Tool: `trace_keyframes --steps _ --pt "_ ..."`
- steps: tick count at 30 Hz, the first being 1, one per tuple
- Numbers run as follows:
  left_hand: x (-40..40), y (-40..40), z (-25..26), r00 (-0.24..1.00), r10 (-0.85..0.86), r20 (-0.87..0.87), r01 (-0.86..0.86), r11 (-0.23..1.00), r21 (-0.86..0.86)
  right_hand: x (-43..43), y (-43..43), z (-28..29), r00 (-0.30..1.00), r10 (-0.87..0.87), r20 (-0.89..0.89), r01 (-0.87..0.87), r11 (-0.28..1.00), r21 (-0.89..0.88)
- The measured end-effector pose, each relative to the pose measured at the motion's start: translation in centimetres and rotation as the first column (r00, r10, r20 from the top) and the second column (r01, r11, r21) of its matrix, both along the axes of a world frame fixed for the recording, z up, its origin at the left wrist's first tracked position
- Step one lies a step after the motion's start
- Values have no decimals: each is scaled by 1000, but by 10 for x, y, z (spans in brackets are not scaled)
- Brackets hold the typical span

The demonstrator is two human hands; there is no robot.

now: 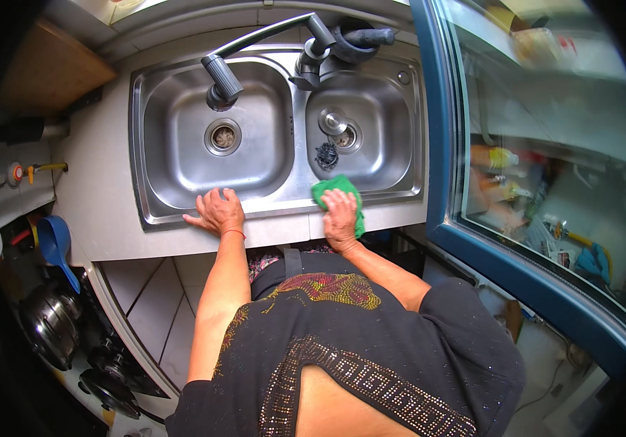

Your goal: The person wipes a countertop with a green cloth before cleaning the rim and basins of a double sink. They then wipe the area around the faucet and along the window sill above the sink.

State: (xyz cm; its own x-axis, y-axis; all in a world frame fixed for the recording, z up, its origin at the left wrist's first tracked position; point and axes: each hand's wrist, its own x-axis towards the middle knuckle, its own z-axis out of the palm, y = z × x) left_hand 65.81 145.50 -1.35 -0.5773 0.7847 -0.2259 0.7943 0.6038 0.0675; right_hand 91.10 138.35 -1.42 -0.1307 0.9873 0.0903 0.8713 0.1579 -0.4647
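My left hand (218, 213) rests with spread fingers on the front rim of a stainless steel double sink (258, 206), holding nothing. Under my right hand (340, 216) lies a green cloth (326, 188), pressed against the sink's front edge before the smaller basin; the fingers bend over it. In that basin a steel wool scourer (326, 157) and a metal drain strainer (333, 120) lie beside the drain. The grey faucet (277, 35) has its spout over the larger left basin, which holds no loose item.
A stone mortar with a pestle (367, 37) stands behind the sink. An open blue-framed window (438, 109) juts in on the right. To the left are a blue plastic scoop (55, 240), a gas valve (15, 175), a wooden board (53, 71) and a metal pot (48, 322).
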Motion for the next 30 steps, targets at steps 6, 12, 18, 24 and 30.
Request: trace_keyframes --steps 6,12,18,24,30 --pt "-1 -3 -6 1000 -17 -13 17 999 45 -47 28 10 973 228 22 -227 973 -26" --pt "-2 -4 -8 998 -28 -51 33 995 96 -78 86 -17 981 187 44 -188 982 20" --pt "-1 -4 -12 998 -39 -57 44 994 104 -84 153 -25 996 40 -75 -32 994 108" --pt "-3 -6 -14 999 -32 -21 34 992 120 -47 86 9 925 267 -268 -305 946 -111" --pt "-6 -5 -12 1000 3 -8 -2 995 97 -30 121 34 736 -252 -628 -20 920 -392"
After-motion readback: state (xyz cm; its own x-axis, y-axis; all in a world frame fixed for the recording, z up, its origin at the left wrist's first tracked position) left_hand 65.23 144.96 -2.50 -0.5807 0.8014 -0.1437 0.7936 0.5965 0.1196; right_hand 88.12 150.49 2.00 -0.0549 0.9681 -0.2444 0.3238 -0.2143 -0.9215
